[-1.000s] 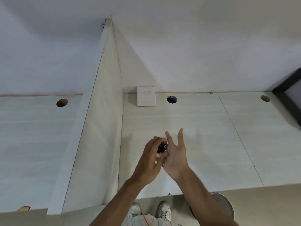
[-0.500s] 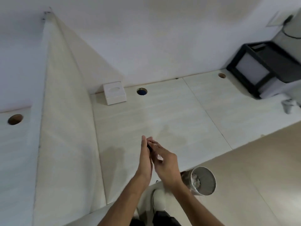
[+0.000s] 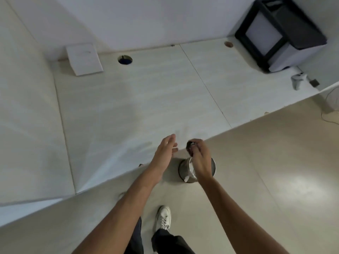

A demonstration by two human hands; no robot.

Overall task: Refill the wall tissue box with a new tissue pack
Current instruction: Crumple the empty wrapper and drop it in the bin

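The white tissue box (image 3: 84, 59) sits at the back of the pale desk (image 3: 139, 99), against the wall beside the left partition. My right hand (image 3: 199, 157) is shut on a small dark object (image 3: 190, 146) and hovers over a metal waste bin (image 3: 198, 170) on the floor. My left hand (image 3: 166, 154) is open with fingers apart, holding nothing, just left of the right hand at the desk's front edge. No tissue pack is in sight.
A round cable hole (image 3: 125, 59) lies right of the tissue box, another (image 3: 228, 44) further right. A black-and-white appliance (image 3: 278, 33) stands at the desk's back right, a small white device (image 3: 298, 80) near it. A partition panel (image 3: 27, 107) bounds the left. My white shoe (image 3: 163, 218) is below.
My view has swung right and down toward the floor. My hands have separated: the right carried the dark object over the bin, the left opened and pulled away.
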